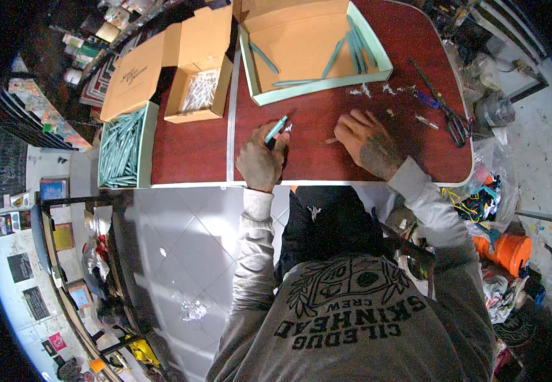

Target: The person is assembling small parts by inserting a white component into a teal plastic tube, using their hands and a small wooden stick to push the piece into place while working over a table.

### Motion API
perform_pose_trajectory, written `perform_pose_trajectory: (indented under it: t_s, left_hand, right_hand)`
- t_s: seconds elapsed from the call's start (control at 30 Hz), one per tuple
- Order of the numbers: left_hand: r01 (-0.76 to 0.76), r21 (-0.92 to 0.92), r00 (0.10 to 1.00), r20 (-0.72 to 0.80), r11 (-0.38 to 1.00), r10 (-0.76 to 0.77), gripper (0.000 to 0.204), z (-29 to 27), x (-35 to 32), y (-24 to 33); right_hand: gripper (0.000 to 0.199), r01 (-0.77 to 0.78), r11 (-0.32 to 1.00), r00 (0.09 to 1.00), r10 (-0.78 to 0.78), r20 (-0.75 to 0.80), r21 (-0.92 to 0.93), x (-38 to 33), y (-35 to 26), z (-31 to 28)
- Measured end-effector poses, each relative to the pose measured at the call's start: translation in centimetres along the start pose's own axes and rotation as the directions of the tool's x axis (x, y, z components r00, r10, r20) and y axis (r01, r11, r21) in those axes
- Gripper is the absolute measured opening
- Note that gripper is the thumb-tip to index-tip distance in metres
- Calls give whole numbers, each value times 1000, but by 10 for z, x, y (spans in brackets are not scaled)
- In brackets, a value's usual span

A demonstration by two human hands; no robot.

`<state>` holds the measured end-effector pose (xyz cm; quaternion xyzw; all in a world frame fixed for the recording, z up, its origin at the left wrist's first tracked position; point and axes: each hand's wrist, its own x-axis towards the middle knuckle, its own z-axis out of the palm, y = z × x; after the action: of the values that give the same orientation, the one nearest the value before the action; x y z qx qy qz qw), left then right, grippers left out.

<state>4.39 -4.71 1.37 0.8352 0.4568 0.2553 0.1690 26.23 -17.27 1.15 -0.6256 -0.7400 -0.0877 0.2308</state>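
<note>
My left hand [262, 160] is closed around a teal pen [276, 129], its light end pointing away from me. A small white scrap [288, 128] shows beside the thumb. My right hand [366, 143] rests low over the red table with its fingers bent and spread a little; I see nothing in it. Beyond both hands lies a shallow teal-edged box [320, 91] with several teal pens [357, 51] inside. Left of it, a small cardboard box [193, 116] holds white slim pieces [200, 90]. Many more teal pens [122, 149] fill a box at the table's left end.
Black-handled scissors [458, 127] and a blue-handled tool [426, 98] lie at the right of the red tabletop [187, 153]. White shreds [387, 89] are scattered near the box. An orange container [508, 253] and plastic bags stand right of the table.
</note>
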Motion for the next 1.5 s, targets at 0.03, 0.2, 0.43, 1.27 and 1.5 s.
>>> perform_pose_trajectory:
  t_s: [0.03, 0.2, 0.43, 1.27, 1.5]
  left_hand:
    - [6, 21, 1000, -5, 1000, -6, 30, -1, -1, 0]
    - [168, -81, 982, 104, 982, -160, 28, -4, 2, 5]
    - [-7, -182, 1000, -19, 983, 4, 24, 13, -4, -9]
    - [56, -260, 995, 99, 964, -31, 15, 9, 10, -3]
    - [78, -308, 995, 88, 948, -53, 17, 14, 4, -7]
  right_hand:
    - [7, -40, 999, 999, 40, -2, 21, 7, -3, 5]
    - [5, -114, 942, 978, 163, -133, 316, 54, -9, 39]
    - [20, -133, 911, 977, 186, -100, 391, 54, -9, 56]
    - [30, -232, 874, 971, 234, 49, 426, 54, -6, 51]
    - [38, -230, 860, 972, 220, 76, 456, 54, -5, 50]
